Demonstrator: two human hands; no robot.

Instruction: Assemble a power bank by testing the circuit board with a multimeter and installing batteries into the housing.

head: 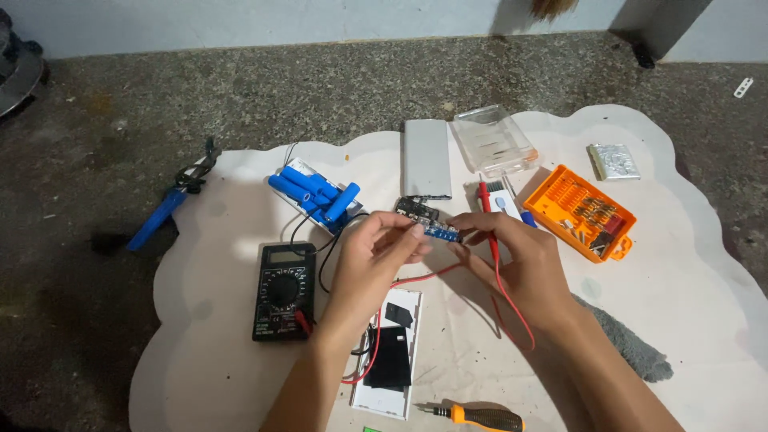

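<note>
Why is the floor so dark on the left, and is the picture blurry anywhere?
In the head view, light falls softly on the pale mat, so it looks bright while the grey floor stays dim. The left hand and right hand cast faint shadows below them. The small circuit board between the fingers looks slightly soft; the multimeter is sharper, with a little shine on its screen.

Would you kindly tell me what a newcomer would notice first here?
Both hands, left hand and right hand, pinch a small blue circuit board at the centre. Left of them lie blue battery cells and a black multimeter; an orange bit case sits right.
</note>
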